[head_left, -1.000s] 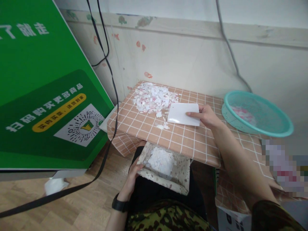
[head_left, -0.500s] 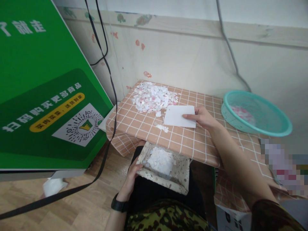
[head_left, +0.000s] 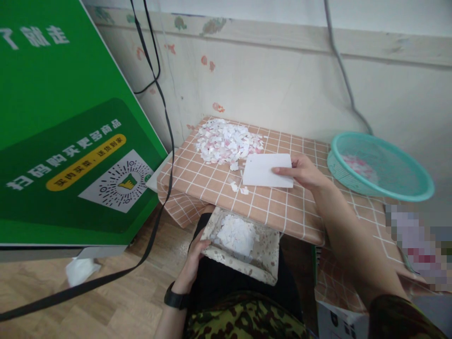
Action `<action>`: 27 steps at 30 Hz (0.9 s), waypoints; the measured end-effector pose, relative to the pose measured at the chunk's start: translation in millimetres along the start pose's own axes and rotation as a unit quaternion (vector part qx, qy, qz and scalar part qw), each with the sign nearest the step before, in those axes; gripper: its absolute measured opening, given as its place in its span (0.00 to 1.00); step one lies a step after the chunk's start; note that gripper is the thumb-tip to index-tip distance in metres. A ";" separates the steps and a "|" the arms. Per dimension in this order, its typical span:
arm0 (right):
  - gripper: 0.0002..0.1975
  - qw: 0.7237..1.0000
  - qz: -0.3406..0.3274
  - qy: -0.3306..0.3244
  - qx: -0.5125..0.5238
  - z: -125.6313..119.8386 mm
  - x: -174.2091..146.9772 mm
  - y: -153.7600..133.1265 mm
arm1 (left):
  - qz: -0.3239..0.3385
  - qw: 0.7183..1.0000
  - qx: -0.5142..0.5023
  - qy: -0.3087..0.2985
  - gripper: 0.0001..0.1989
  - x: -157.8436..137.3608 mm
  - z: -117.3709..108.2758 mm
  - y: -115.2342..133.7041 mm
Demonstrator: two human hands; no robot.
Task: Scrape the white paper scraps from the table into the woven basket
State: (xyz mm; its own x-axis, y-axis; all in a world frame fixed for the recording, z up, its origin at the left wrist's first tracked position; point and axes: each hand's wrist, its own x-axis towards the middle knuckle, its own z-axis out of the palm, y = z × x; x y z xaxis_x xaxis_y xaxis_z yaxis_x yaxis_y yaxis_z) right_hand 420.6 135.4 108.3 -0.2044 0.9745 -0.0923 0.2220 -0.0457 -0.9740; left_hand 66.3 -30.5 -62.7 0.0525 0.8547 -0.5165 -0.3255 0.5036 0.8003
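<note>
Apparently, sweeping paper scraps [head_left: 244,190] with the white card [head_left: 260,169] is the step in hand; the next stroke would call for a low, level edge. Pinched in the right hand [head_left: 306,172], thumb on top, the card is over the tabletop [head_left: 282,212], just beside the scrap heap [head_left: 224,141]; whether it touches down is hard to tell. It looks flat, smooth and stiff. The left hand [head_left: 195,256] grips the speckled tray [head_left: 240,266] by its left edge.
</note>
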 end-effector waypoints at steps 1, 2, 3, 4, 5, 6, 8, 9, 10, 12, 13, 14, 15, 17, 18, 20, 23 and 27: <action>0.15 1.000 -0.003 0.000 -0.003 -2.5 -0.7 -0.8 | 0.003 1.000 0.002 -0.003 0.18 0.4 -0.5 -0.6; 0.14 1.000 -0.001 -0.007 -0.009 -4.6 -1.4 -1.5 | 0.007 1.000 0.002 -0.007 0.19 0.7 -0.8 -1.0; 0.14 1.000 0.005 -0.016 -0.017 -6.1 -2.0 -2.1 | 0.012 1.000 -0.001 -0.012 0.21 0.8 -0.9 -1.2; 0.14 0.999 0.012 -0.025 -0.025 -7.2 -2.5 -2.8 | 0.016 1.000 -0.005 -0.019 0.22 0.9 -0.9 -1.4; 0.14 0.999 0.018 -0.032 -0.030 -8.0 -3.1 -3.5 | 0.019 1.000 -0.008 -0.024 0.23 0.9 -0.8 -1.5; 0.14 0.999 0.022 -0.036 -0.031 -8.7 -3.8 -4.4 | 0.019 0.999 -0.010 -0.028 0.24 0.9 -0.7 -1.5; 0.14 0.999 0.022 -0.037 -0.024 -9.9 -5.2 -6.3 | 0.016 0.999 -0.013 -0.031 0.23 1.0 -0.7 -1.8; 0.15 0.999 0.021 -0.037 -0.021 -10.4 -5.8 -7.1 | 0.015 0.999 -0.015 -0.031 0.23 1.1 -0.8 -1.9; 0.15 0.999 0.022 -0.038 -0.023 -10.8 -6.3 -7.8 | 0.014 0.999 -0.017 -0.031 0.22 1.2 -1.0 -2.1; 0.16 0.998 0.027 -0.046 -0.039 -10.7 -6.5 -8.0 | 0.013 0.999 -0.019 -0.027 0.21 1.4 -1.6 -2.6; 0.16 0.997 0.028 -0.049 -0.048 -10.1 -6.1 -7.5 | 0.010 0.999 -0.018 -0.025 0.20 1.5 -2.0 -2.9; 0.16 0.997 0.029 -0.050 -0.052 -9.2 -5.5 -6.6 | 0.006 1.000 -0.016 -0.025 0.19 1.5 -2.5 -3.2; 0.16 0.997 0.028 -0.046 -0.051 -8.2 -4.6 -5.5 | 0.000 1.000 -0.013 -0.026 0.18 1.5 -3.0 -3.5; 0.16 0.998 0.024 -0.031 -0.038 -6.3 -2.2 -2.4 | -0.010 0.999 -0.005 -0.031 0.17 1.7 -4.1 -4.3; 0.16 0.999 0.022 -0.023 -0.031 -5.6 -0.9 -0.5 | -0.013 0.999 -0.002 -0.031 0.17 1.8 -4.6 -4.7; 0.17 1.000 0.015 -0.012 -0.024 -5.4 1.6 3.4 | -0.011 1.000 -0.001 -0.025 0.17 1.9 -5.1 -5.1; 0.17 1.000 0.001 0.003 -0.019 -7.1 4.4 8.8 | -0.011 1.000 -0.003 -0.020 0.16 1.3 -4.4 -4.0; 0.17 1.000 -0.003 0.007 -0.024 -9.9 4.7 10.8 | -0.006 1.000 -0.007 -0.029 0.17 -0.3 -2.0 -0.9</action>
State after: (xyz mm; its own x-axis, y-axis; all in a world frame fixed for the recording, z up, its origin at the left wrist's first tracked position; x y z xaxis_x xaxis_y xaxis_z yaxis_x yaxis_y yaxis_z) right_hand 431.5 141.7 99.4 -0.1925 0.9777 -0.0835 0.2667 -0.0297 -0.9633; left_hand 64.7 -31.5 -63.8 0.1114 0.8552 -0.5062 -0.3368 0.5117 0.7904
